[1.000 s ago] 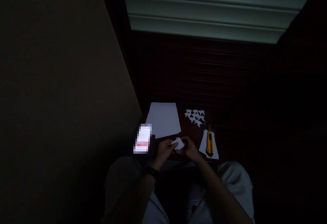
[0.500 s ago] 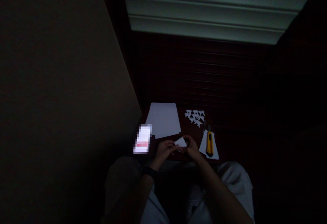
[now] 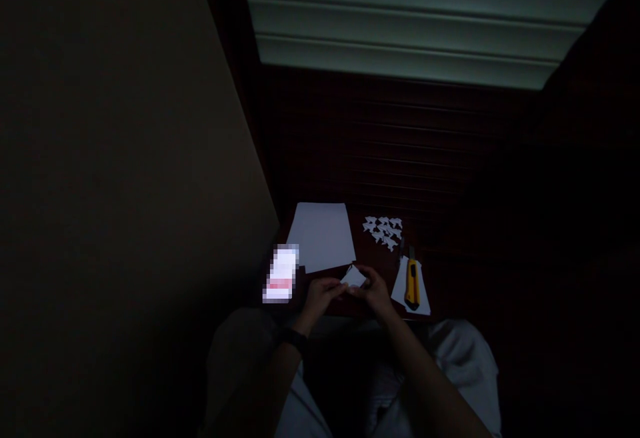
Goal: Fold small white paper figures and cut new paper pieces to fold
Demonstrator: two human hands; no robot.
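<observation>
A small white piece of paper (image 3: pixel 354 277) is held between both hands above the near edge of the dark table. My left hand (image 3: pixel 321 293) pinches its left corner, fingers closed. On the other side my right hand (image 3: pixel 373 287) grips the paper's right edge with thumb and fingers. Whether the piece is folded is hard to tell in the dim light. Behind the hands lies a stack of white paper sheets (image 3: pixel 323 235). Several small folded paper shapes (image 3: pixel 384 230) form a cluster at the back right.
A yellow utility knife (image 3: pixel 412 285) rests on cut white paper pieces (image 3: pixel 423 303) at the right, with a dark slim tool just behind it. A lit, blurred phone screen (image 3: pixel 281 274) is at the left. A wall (image 3: pixel 220 178) bounds the left side; a slatted panel stands behind.
The small paper has turned a little between my fingers, and its outline looks different. Both hands keep hold of it. The whole view has shifted slightly.
</observation>
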